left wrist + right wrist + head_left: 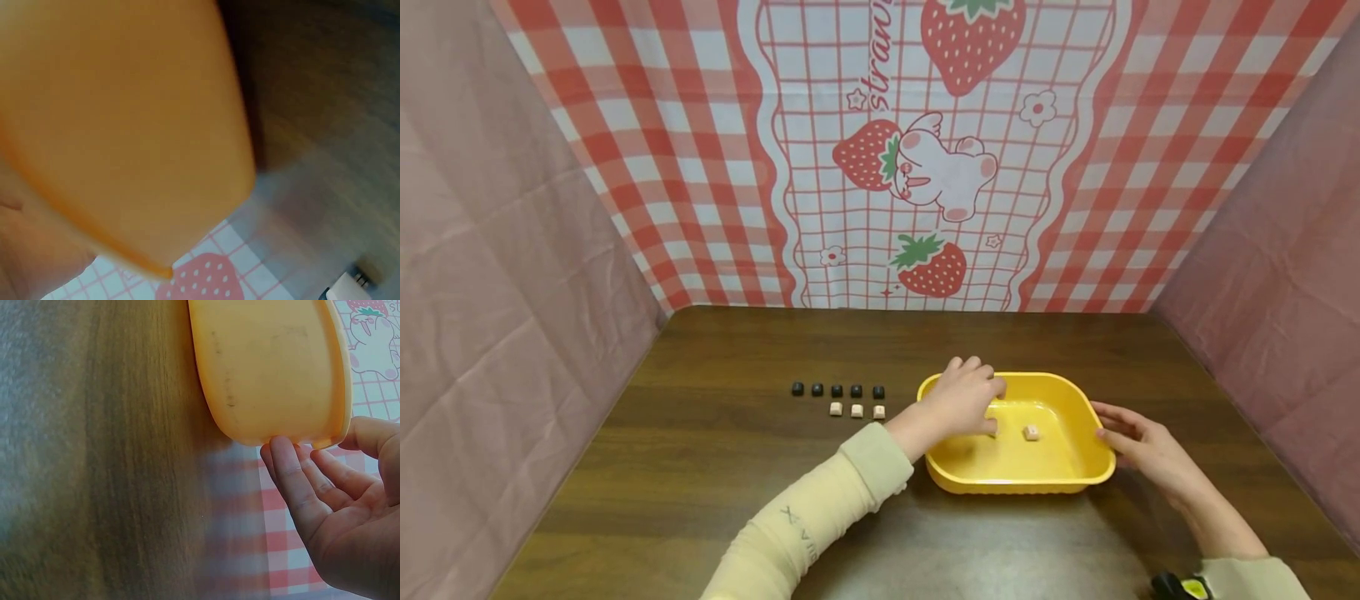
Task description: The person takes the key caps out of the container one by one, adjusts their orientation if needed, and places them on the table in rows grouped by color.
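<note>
A yellow plastic basin (1015,483) stands on the table. My left hand (958,400) reaches over its left rim, with thumb and index finger apart inside; the underside of the fingers is hidden. Right of the thumb, a beige keycap (1031,432) lies on the basin floor. At the opposite end my right hand (1161,462) grips the rim, thumb over the edge and fingers (290,472) against the outer wall in the right wrist view. The basin's outer wall (131,125) fills much of the left wrist view.
Left of the basin, several black keycaps (837,391) form a row. Three beige keycaps (857,411) line up just in front of its right part. A strawberry-print cloth (940,167) hangs behind the wooden table (700,483), with pink cloth (512,292) at the sides.
</note>
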`<state>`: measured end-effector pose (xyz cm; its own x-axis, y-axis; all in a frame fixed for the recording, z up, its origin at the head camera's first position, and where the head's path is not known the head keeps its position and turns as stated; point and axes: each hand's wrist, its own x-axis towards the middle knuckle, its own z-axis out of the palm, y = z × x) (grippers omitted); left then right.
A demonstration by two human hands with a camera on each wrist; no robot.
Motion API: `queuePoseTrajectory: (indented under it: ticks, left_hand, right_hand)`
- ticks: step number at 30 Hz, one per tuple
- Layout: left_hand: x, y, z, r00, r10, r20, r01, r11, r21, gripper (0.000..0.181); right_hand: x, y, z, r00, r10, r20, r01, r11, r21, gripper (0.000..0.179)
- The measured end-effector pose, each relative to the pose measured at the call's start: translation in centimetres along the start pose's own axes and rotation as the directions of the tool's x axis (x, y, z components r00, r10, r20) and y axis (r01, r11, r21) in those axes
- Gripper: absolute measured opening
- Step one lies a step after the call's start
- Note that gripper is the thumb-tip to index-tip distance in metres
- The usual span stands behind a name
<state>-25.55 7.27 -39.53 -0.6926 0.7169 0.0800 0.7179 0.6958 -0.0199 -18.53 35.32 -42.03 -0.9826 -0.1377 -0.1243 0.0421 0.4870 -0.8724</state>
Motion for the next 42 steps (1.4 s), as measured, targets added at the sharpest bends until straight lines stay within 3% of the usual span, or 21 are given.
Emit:
queuePoseTrajectory:
  ticks: [7, 18, 26, 42]
  left_hand:
    - [0.5, 0.5, 1.5, 0.997, 0.037, 0.072, -0.041, 0.998, 0.052, 0.031]
    - [0.8, 1.1, 3.0, 0.996, 0.056, 0.073, -0.061, 0.996, 0.068, 0.022]
    - [0.8, 1.1, 3.2, 0.996, 0.049, 0.078, -0.053, 0.997, 0.059, 0.011]
    - [0.8, 1.0, 3.2, 0.996, 0.047, 0.072, -0.053, 0.996, 0.075, 0.014]
  right_hand:
    - [-0.2, 0.0, 0.0, 1.0, 0.01, -0.001, -0.01, 1.0, 0.001, 0.063]
    - [-0.2, 0.0, 0.0, 1.0, 0.003, 0.003, -0.003, 1.0, 0.02, 0.062]
    - [-0.2, 0.0, 0.0, 1.0, -0.001, -0.006, 0.001, 1.0, 0.003, 0.062]
    - [-0.1, -0.1, 0.0, 1.0, 0.005, -0.003, -0.005, 1.0, 0.001, 0.062]
